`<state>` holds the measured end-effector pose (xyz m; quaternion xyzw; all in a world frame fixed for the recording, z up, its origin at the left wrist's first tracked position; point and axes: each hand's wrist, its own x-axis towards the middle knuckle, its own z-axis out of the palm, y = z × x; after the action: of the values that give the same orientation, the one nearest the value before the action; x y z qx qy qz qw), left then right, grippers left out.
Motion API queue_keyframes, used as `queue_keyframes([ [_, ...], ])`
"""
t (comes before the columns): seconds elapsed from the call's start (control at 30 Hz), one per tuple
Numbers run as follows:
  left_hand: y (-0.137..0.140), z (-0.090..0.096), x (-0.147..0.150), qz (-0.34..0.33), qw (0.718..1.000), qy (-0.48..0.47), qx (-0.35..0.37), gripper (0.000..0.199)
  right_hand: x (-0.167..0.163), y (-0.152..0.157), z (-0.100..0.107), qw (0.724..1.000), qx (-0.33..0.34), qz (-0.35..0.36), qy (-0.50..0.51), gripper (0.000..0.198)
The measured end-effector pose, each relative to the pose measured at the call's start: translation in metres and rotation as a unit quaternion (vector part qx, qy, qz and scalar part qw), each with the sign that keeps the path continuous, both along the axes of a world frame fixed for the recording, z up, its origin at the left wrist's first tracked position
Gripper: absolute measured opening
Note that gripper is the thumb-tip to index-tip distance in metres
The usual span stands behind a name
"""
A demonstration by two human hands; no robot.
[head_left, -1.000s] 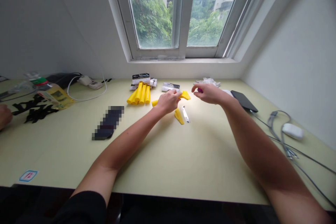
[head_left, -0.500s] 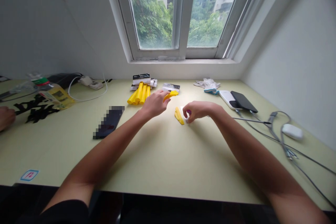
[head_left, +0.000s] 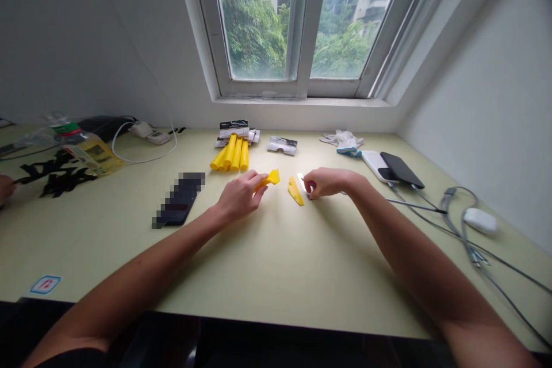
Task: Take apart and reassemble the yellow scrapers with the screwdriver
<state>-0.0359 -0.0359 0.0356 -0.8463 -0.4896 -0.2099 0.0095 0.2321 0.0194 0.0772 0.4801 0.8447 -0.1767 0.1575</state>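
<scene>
My left hand (head_left: 241,194) is closed around a yellow plastic handle piece (head_left: 272,178) whose wider end sticks out past the fingertips toward the right. Flat on the table just to its right lies a slim yellow plastic piece (head_left: 295,190) with small raised spots. Beside that piece, my right hand (head_left: 324,183) is pinched at a thin silver-white blade-like strip (head_left: 301,181). The fingers hide much of the strip, and its lower end seems close to the tabletop.
Several yellow tubular handles (head_left: 233,154) lie by packaging cards (head_left: 233,127); another card (head_left: 282,145) is nearby. Left are a phone (head_left: 181,198), a bottle (head_left: 92,152), black strips (head_left: 64,178) and another person's hand (head_left: 6,188). Right are gloves (head_left: 342,139), power banks (head_left: 401,169) and cables (head_left: 452,218).
My left hand has drawn back toward me and to the left with the yellow handle piece, uncovering the packaging card behind. My right hand stays almost in place.
</scene>
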Motion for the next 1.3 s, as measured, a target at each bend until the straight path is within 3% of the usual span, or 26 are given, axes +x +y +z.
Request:
queue_keyframes([
  [0.63,-0.002,-0.009,0.001,-0.007,0.999,0.051,0.018,0.031,-0.004,-0.001,-0.006,0.999,-0.038,-0.007,0.008,0.021],
  [0.8,-0.004,-0.011,0.002,-0.005,0.998,0.059,0.022,0.030,0.009,0.009,-0.007,0.998,-0.051,-0.040,0.013,0.023],
  [1.07,-0.005,-0.013,0.005,-0.002,0.996,0.083,0.015,0.030,0.048,0.031,-0.012,0.991,-0.003,-0.136,0.000,0.020],
  [1.3,-0.005,-0.013,0.006,-0.001,0.994,0.108,0.021,0.029,0.048,0.030,-0.004,0.989,0.038,-0.140,0.033,0.016],
])
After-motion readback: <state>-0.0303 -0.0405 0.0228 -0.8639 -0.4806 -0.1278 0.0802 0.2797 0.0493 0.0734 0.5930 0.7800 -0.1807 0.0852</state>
